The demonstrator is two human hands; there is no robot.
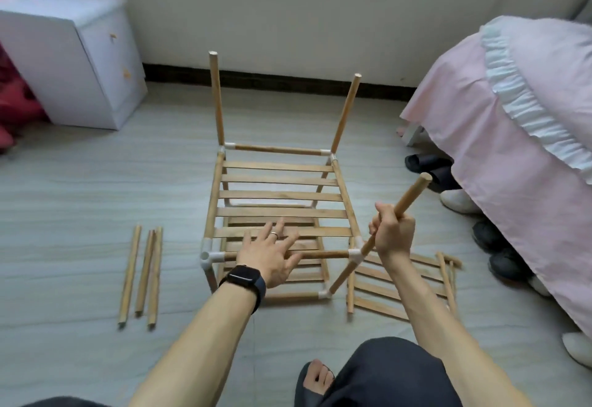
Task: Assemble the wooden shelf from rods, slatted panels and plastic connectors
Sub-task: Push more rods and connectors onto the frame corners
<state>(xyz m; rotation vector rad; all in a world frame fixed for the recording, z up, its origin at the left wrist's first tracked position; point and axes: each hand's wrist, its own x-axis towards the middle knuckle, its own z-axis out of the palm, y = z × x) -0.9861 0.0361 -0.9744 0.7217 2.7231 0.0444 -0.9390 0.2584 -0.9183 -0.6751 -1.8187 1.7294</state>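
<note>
A partly built wooden shelf (278,195) stands on the floor, with two slatted tiers and white plastic connectors at its corners. Two rods rise from its far corners. My left hand (272,253) rests on the upper slatted panel with fingers spread, its thumb over the front rail. My right hand (392,230) grips a tilted rod (411,196) whose lower end sits at the front-right connector (355,254). The front-left connector (208,256) has an open socket. A spare slatted panel (416,281) lies flat to the right of the shelf.
Three loose rods (142,273) lie on the floor to the left. A white cabinet (70,63) stands at the back left. A bed with a pink cover (512,137) fills the right side, with several shoes (429,166) under its edge. My knee and foot (320,378) are at the bottom.
</note>
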